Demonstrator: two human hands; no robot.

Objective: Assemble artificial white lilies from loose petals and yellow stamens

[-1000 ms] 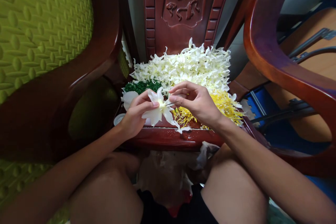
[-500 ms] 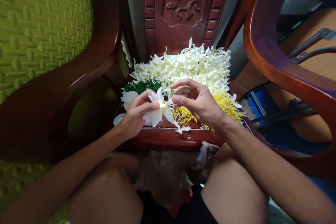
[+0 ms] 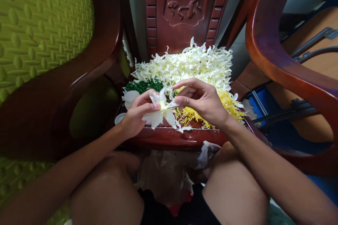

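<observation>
My left hand (image 3: 134, 116) pinches a white flower (image 3: 156, 115) between thumb and fingers, its petals spread above the front edge of the chair seat. Opposite it, the thumb and a finger of my right hand (image 3: 207, 102) close on a thin dark rod (image 3: 173, 107), whose far end meets the pale yellow centre of the flower. Its exact kind I cannot make out. Behind both hands lies a large heap of white flowers (image 3: 185, 63). Under the right hand are yellow thread-like pieces (image 3: 229, 103), and behind the left hand a dark green pile (image 3: 144, 86).
All this lies on a dark red wooden chair seat (image 3: 169, 140) with a carved backrest (image 3: 188, 17). Curved armrests rise at left and right. A plastic bag (image 3: 163, 172) hangs between my knees. Left stands a green textured surface (image 3: 47, 24). Loose petals (image 3: 183, 128) lie near the seat edge.
The flower and both hands have shifted only slightly. My right hand sits a little further right, and the rod stays at the flower's centre.
</observation>
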